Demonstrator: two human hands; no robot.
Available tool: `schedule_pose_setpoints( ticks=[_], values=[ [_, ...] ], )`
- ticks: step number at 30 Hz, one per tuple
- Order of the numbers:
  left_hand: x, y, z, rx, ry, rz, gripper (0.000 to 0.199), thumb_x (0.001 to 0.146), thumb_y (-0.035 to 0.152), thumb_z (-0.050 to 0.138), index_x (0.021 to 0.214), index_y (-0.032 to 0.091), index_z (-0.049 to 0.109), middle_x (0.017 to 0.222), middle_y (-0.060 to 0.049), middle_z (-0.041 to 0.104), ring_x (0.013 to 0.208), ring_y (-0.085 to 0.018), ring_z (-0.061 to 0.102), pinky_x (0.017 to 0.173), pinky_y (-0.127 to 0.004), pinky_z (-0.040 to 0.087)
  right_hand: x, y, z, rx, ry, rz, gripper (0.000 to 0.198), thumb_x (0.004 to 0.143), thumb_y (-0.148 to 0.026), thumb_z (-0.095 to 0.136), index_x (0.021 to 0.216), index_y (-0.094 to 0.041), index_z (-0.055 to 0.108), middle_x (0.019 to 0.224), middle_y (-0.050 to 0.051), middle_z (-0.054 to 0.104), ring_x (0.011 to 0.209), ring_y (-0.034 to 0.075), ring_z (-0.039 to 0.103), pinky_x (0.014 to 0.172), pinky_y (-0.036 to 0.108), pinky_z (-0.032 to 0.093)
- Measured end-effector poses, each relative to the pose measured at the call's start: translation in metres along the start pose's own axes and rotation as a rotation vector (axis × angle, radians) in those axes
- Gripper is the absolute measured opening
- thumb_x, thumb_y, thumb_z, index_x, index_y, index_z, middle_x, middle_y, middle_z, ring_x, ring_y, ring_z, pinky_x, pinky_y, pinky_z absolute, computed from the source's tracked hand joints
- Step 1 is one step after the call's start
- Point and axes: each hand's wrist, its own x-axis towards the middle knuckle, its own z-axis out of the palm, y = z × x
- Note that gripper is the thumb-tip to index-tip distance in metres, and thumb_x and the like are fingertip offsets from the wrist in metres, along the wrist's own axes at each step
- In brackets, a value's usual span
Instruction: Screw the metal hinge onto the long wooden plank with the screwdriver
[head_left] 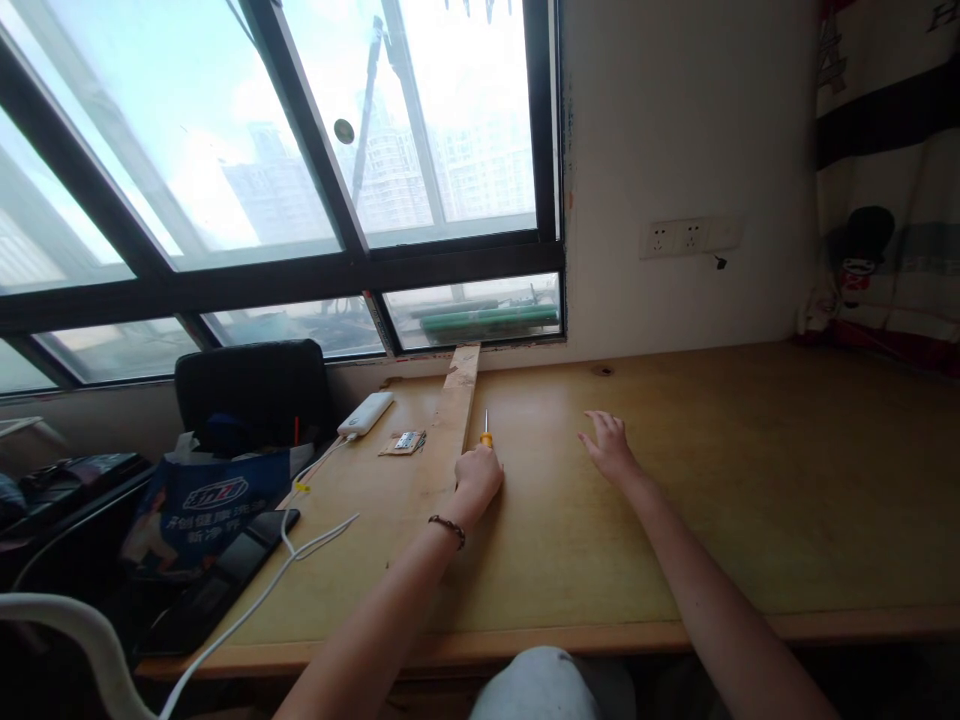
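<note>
My left hand (pixel 480 477) is wrapped round the yellow handle of a screwdriver (pixel 487 438), whose metal shaft points away from me toward the window. Most of the handle is hidden in my fist. Right beside that hand lies a long wooden board (pixel 454 405) reaching back to the window sill. My right hand (pixel 609 447) hovers over or rests on the table to the right, fingers apart and holding nothing. Left of the board is a small piece of card (pixel 405 442) with a pale label and what look like thin dark pieces on it.
The wooden table (pixel 555 560) runs along the wall. At its left are a white power strip or power bank (pixel 366 414), a white cable (pixel 262 590), a dark flat device (pixel 225 580), a blue bag (pixel 214 510) and a black chair (pixel 251 395). Wall sockets (pixel 676 237) sit behind.
</note>
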Motion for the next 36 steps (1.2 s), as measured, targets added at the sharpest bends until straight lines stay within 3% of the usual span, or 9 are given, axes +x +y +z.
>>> schedule_pose_setpoints(
  ticks=[11, 17, 20, 23, 26, 28, 30, 32, 36],
  values=[
    [0.001, 0.001, -0.004, 0.102, 0.117, 0.046, 0.036, 0.080, 0.007, 0.027, 0.096, 0.001, 0.058, 0.086, -0.020, 0.051, 0.075, -0.023, 0.058, 0.059, -0.031, 0.045, -0.002, 0.003, 0.006, 0.000, -0.042, 0.012, 0.037, 0.076, -0.029, 0.047, 0.110, -0.014, 0.049, 0.104, 0.014, 0.054, 0.100, 0.025, 0.048, 0.085, 0.040, 0.034],
    [-0.011, 0.001, -0.013, 0.050, 0.213, 0.051, 0.031, 0.080, 0.012, 0.031, 0.099, 0.005, 0.055, 0.097, -0.020, 0.049, 0.082, -0.025, 0.054, 0.063, -0.034, 0.044, -0.003, 0.000, 0.006, 0.002, -0.041, 0.016, 0.036, 0.075, -0.028, 0.048, 0.108, -0.014, 0.051, 0.104, 0.015, 0.055, 0.099, 0.025, 0.048, 0.083, 0.040, 0.035],
    [-0.019, 0.005, -0.022, -0.036, 0.249, 0.120, 0.029, 0.083, 0.021, 0.032, 0.094, 0.009, 0.056, 0.097, -0.017, 0.052, 0.082, -0.024, 0.054, 0.064, -0.033, 0.042, -0.003, -0.009, 0.002, 0.038, -0.013, 0.025, 0.029, 0.074, -0.027, 0.049, 0.100, -0.015, 0.055, 0.100, 0.013, 0.057, 0.097, 0.024, 0.048, 0.082, 0.039, 0.036],
    [-0.026, 0.019, -0.031, -0.284, 0.248, 0.187, 0.034, 0.085, 0.035, 0.029, 0.082, 0.016, 0.057, 0.082, -0.010, 0.058, 0.075, -0.020, 0.056, 0.068, -0.029, 0.041, -0.007, -0.027, -0.002, 0.125, 0.012, 0.089, 0.018, 0.076, -0.030, 0.047, 0.070, -0.017, 0.057, 0.077, 0.008, 0.059, 0.079, 0.020, 0.053, 0.071, 0.032, 0.040],
    [-0.029, 0.048, -0.032, -0.700, 0.289, 0.181, 0.033, 0.087, 0.035, 0.027, 0.085, 0.018, 0.056, 0.075, -0.006, 0.059, 0.070, -0.014, 0.056, 0.068, -0.024, 0.040, -0.014, -0.049, -0.003, 0.287, 0.019, 0.247, 0.040, 0.080, -0.040, 0.039, 0.047, -0.019, 0.043, 0.046, 0.000, 0.045, 0.050, 0.014, 0.048, 0.052, 0.025, 0.037],
    [-0.028, 0.072, -0.026, -1.003, 0.286, 0.184, 0.029, 0.085, 0.029, 0.029, 0.099, 0.018, 0.051, 0.077, -0.004, 0.060, 0.067, -0.011, 0.056, 0.064, -0.022, 0.041, -0.019, -0.060, 0.001, 0.468, -0.015, 0.340, 0.040, 0.081, -0.043, 0.034, 0.050, -0.019, 0.043, 0.040, -0.004, 0.039, 0.039, 0.011, 0.043, 0.043, 0.023, 0.034],
    [-0.024, 0.092, -0.016, -1.272, 0.224, 0.179, 0.028, 0.082, 0.025, 0.033, 0.105, 0.017, 0.048, 0.082, -0.004, 0.060, 0.065, -0.010, 0.057, 0.060, -0.020, 0.042, -0.022, -0.067, 0.007, 0.641, -0.051, 0.381, 0.030, 0.080, -0.040, 0.035, 0.063, -0.019, 0.049, 0.045, -0.004, 0.045, 0.039, 0.011, 0.046, 0.041, 0.022, 0.035],
    [-0.020, 0.106, -0.002, -1.478, 0.157, 0.154, 0.027, 0.080, 0.026, 0.035, 0.100, 0.015, 0.051, 0.085, -0.006, 0.061, 0.070, -0.011, 0.058, 0.062, -0.021, 0.044, -0.023, -0.069, 0.013, 0.735, -0.053, 0.379, 0.018, 0.076, -0.035, 0.041, 0.075, -0.020, 0.050, 0.057, -0.002, 0.055, 0.049, 0.013, 0.053, 0.047, 0.022, 0.041],
    [-0.017, 0.108, 0.019, -1.703, -0.010, 0.141, 0.027, 0.076, 0.034, 0.042, 0.077, 0.013, 0.057, 0.077, -0.006, 0.062, 0.073, -0.014, 0.057, 0.068, -0.024, 0.045, -0.024, -0.070, 0.020, 0.766, -0.085, 0.342, 0.011, 0.069, -0.025, 0.047, 0.077, -0.021, 0.052, 0.073, 0.002, 0.061, 0.072, 0.016, 0.057, 0.064, 0.028, 0.047]
  ],
)
